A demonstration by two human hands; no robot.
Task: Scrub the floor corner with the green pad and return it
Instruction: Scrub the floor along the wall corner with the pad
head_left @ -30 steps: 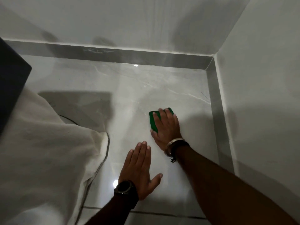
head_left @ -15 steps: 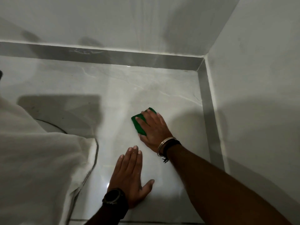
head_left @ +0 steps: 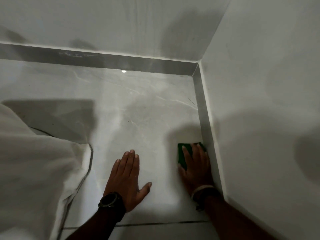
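The green pad (head_left: pixel 182 155) lies flat on the glossy grey floor tile (head_left: pixel 138 122), right beside the skirting of the right wall. My right hand (head_left: pixel 196 168) presses down on the pad with fingers spread over it, covering most of it; only the pad's left part and far edge show. My left hand (head_left: pixel 127 179), with a dark watch on the wrist, rests flat on the tile to the left, fingers together and thumb out, holding nothing. The floor corner (head_left: pixel 194 73) is further away, where the two walls meet.
A pale cloth (head_left: pixel 34 170) hangs over the left side and reaches the floor. Grey skirting (head_left: pixel 103 58) runs along the back wall and along the right wall (head_left: pixel 259 101). A grout line (head_left: pixel 155 223) crosses the floor near my wrists.
My right hand has slid the pad to the right and toward me, from the middle of the tile to the right wall's skirting. The left hand stays flat on the floor.
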